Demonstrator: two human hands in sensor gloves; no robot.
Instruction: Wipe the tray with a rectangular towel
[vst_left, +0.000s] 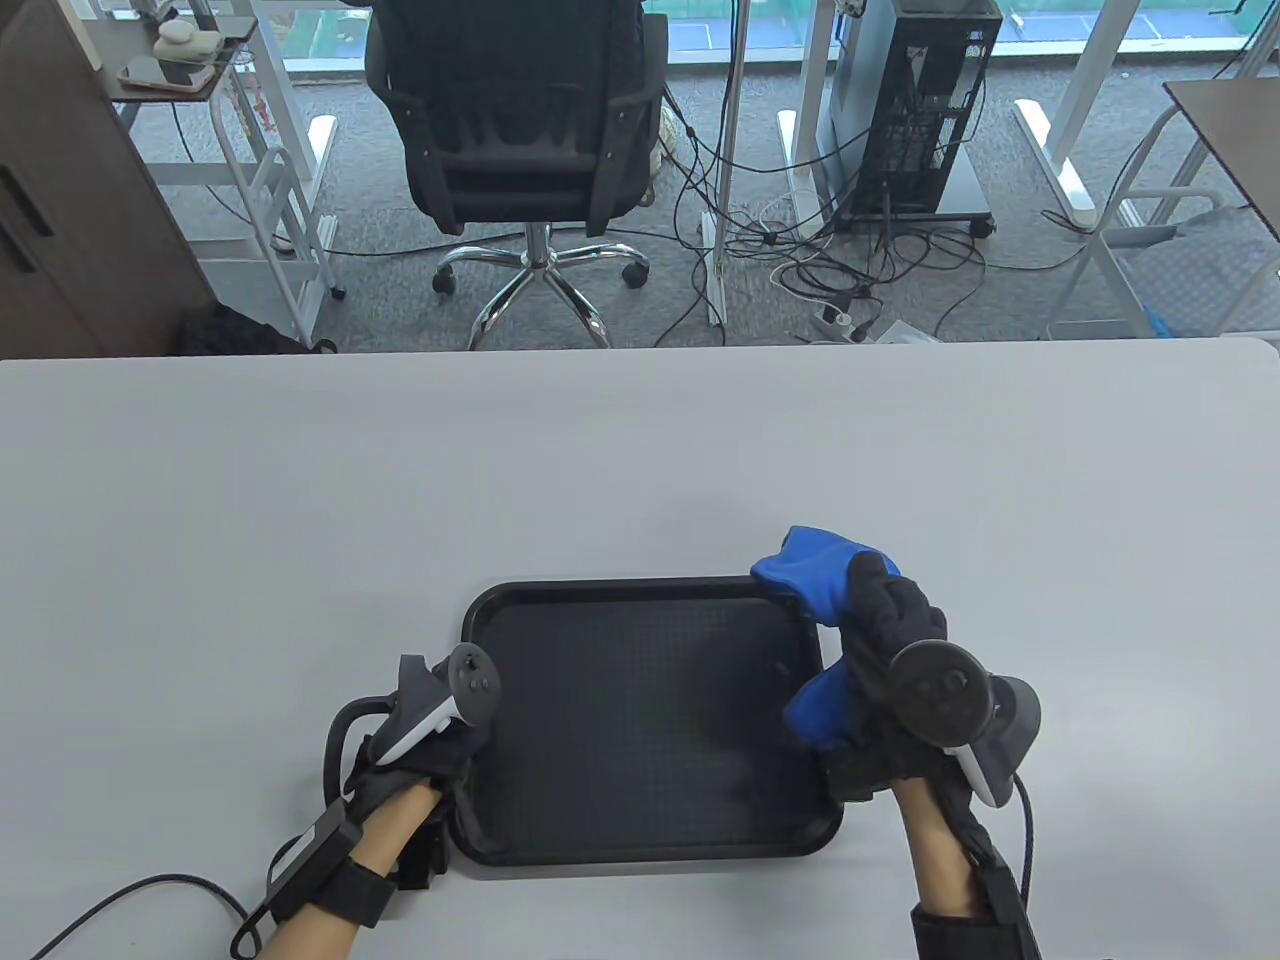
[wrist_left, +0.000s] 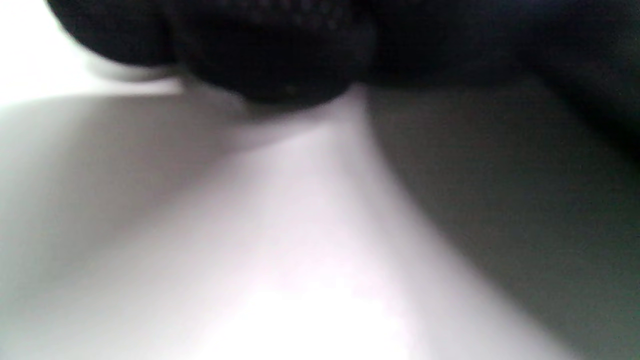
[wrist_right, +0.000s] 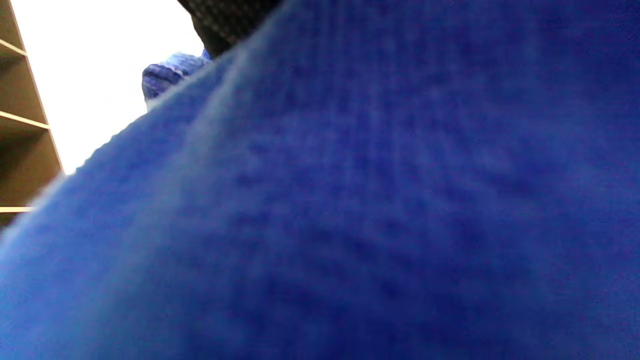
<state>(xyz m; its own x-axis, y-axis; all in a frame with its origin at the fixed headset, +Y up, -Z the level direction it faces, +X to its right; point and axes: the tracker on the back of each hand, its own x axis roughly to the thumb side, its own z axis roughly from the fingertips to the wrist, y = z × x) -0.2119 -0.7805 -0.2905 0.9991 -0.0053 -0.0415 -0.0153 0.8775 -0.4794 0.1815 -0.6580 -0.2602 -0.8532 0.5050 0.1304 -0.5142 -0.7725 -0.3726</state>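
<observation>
- While the bunched blue cloth towel (vst_left: 815, 600) is gripped by the right hand (vst_left: 890, 680), part of it is seen draped over the far right corner of the black rectangular plastic tray (vst_left: 640, 720), and part hangs just above the tray's right side.
- The tray is set flat on the pale grey table (vst_left: 400, 480), near its front edge.
- The left hand (vst_left: 425, 735) is placed at the tray's left rim; whether the rim is pinched or only touched cannot be told, as the fingers are hidden beneath the tracker.
- The right wrist view is almost filled by blurred blue towel fabric (wrist_right: 350, 210).
- Only dark, blurred gloved fingers (wrist_left: 270, 55) above the table surface (wrist_left: 250, 240) are shown in the left wrist view.
</observation>
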